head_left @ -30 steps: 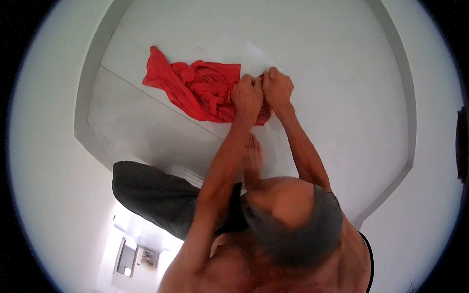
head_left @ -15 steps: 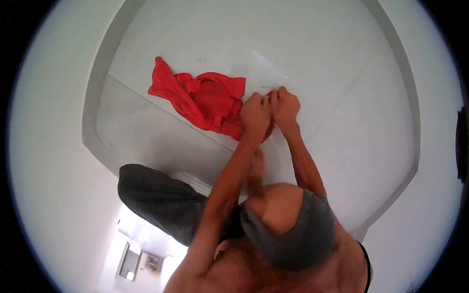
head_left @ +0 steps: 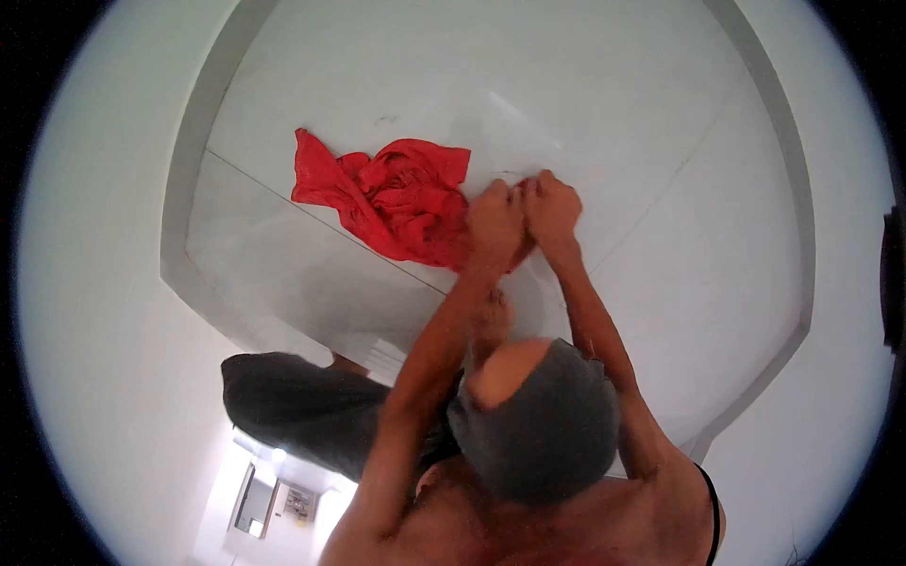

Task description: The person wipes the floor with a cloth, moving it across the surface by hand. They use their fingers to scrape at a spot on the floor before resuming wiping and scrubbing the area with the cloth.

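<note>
The red cloth [head_left: 411,203] has slumped since half a second ago; the smooth bulge that stood in its loose part, left of the fingers, has sunk into creases, while its far corner trails farther left still on the pale floor [head_left: 651,132]; the left hand [head_left: 495,222] and the right hand [head_left: 553,209] keep almost the same place as in that picture, close beside each other at the right end of the cloth; the fingers of both are curled in tight and appear clenched on the fabric, red showing in the narrow gap between them and below, though the exact hold of each fingertip is hidden.

The grip looks unchanged while only the slack part has settled, so the handling seems concentrated on this bunched end, with the rest lying loose and crumpled to the left of the fingers; how far along the work stands cannot be judged from this.

The body has shifted too; the grey-covered knee [head_left: 538,424], below the fingers, has swung a little left, and the outstretched trouser leg [head_left: 302,407], lower left of them, has dropped; a bare foot [head_left: 493,313] rests just beneath the left hand.
</note>
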Action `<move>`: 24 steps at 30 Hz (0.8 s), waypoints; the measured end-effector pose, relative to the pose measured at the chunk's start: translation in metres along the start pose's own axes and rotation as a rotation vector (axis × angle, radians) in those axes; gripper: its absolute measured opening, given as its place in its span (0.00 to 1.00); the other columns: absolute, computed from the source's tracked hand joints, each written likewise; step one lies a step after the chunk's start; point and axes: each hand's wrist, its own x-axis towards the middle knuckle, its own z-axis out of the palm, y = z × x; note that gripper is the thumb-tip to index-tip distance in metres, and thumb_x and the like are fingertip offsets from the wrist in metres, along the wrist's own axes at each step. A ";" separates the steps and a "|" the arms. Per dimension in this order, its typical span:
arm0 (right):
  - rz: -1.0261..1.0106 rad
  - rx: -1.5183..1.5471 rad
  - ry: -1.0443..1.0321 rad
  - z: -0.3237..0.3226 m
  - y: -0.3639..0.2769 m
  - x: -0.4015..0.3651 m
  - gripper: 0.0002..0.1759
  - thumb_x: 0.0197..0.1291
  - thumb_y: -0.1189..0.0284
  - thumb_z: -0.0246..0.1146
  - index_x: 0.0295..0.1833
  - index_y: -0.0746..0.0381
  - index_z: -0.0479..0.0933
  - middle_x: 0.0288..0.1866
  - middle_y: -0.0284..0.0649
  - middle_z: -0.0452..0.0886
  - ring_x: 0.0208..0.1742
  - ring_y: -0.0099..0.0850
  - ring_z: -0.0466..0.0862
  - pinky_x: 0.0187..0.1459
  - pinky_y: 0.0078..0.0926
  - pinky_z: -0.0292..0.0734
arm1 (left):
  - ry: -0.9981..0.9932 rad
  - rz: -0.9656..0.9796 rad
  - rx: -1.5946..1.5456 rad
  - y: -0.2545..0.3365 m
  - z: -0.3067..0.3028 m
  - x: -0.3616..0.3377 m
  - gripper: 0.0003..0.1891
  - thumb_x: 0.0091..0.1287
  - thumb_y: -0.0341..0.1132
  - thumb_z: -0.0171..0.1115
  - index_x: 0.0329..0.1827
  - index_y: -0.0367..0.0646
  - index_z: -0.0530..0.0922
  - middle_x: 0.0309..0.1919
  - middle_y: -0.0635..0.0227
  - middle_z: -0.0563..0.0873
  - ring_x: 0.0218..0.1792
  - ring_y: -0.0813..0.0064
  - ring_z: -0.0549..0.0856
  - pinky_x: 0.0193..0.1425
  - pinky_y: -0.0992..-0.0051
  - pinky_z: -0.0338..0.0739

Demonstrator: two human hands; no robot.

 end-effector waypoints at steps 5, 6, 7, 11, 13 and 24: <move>0.061 0.100 0.075 0.005 -0.017 0.003 0.13 0.66 0.64 0.66 0.33 0.60 0.77 0.25 0.49 0.85 0.30 0.52 0.87 0.34 0.52 0.81 | 0.078 -0.046 -0.110 -0.009 -0.006 0.006 0.13 0.70 0.40 0.68 0.37 0.36 0.83 0.33 0.45 0.88 0.37 0.40 0.88 0.42 0.49 0.81; 0.064 0.145 0.081 0.008 -0.026 0.005 0.12 0.66 0.64 0.66 0.33 0.61 0.77 0.26 0.50 0.85 0.30 0.52 0.87 0.35 0.53 0.81 | 0.111 -0.055 -0.144 -0.019 -0.013 0.014 0.14 0.69 0.41 0.69 0.37 0.36 0.84 0.34 0.44 0.88 0.38 0.40 0.88 0.43 0.51 0.81; 0.015 0.109 0.079 0.014 -0.040 0.011 0.12 0.65 0.64 0.66 0.34 0.61 0.77 0.26 0.50 0.85 0.30 0.52 0.87 0.35 0.53 0.82 | 0.142 -0.066 -0.180 -0.027 -0.017 0.021 0.15 0.68 0.42 0.70 0.37 0.36 0.86 0.35 0.43 0.89 0.38 0.40 0.89 0.43 0.52 0.82; -0.089 -0.006 -0.009 0.027 -0.057 0.016 0.12 0.65 0.64 0.67 0.35 0.62 0.77 0.28 0.51 0.86 0.32 0.51 0.88 0.35 0.51 0.83 | 0.169 -0.041 -0.083 -0.036 -0.043 0.026 0.12 0.69 0.38 0.69 0.36 0.37 0.83 0.31 0.47 0.88 0.35 0.42 0.88 0.39 0.51 0.81; -0.052 -0.086 -0.018 0.018 -0.033 0.011 0.14 0.65 0.62 0.67 0.36 0.62 0.78 0.30 0.52 0.87 0.33 0.52 0.89 0.35 0.52 0.84 | 0.062 -0.036 -0.070 -0.025 -0.022 0.018 0.12 0.69 0.39 0.69 0.36 0.37 0.84 0.32 0.47 0.89 0.36 0.43 0.88 0.39 0.51 0.81; -0.050 0.040 0.000 0.018 -0.062 0.009 0.13 0.66 0.63 0.64 0.34 0.62 0.79 0.28 0.52 0.86 0.32 0.54 0.88 0.36 0.51 0.82 | 0.151 -0.095 -0.113 -0.038 -0.043 0.022 0.13 0.69 0.39 0.67 0.35 0.36 0.86 0.34 0.46 0.90 0.36 0.42 0.89 0.43 0.51 0.83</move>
